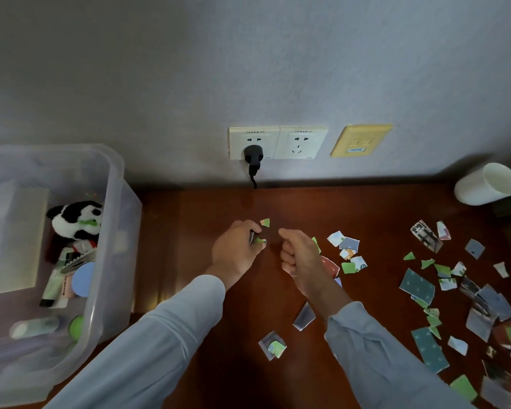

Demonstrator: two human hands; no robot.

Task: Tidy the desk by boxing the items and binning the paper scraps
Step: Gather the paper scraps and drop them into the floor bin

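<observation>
Green scrap (260, 241) pinched in left hand (236, 250) grip; right hand (300, 256) curled, contents unclear; paper scraps (418, 286) litter the desk (195, 219)

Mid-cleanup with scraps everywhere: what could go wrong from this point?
The left hand pinches a green scrap beside a darker piece; reaching for more could spill them. The white bin sits far off at the back right corner of the desk, so pieces may drop on the way. The right sleeve passes close to a grey scrap and might sweep it off.
</observation>
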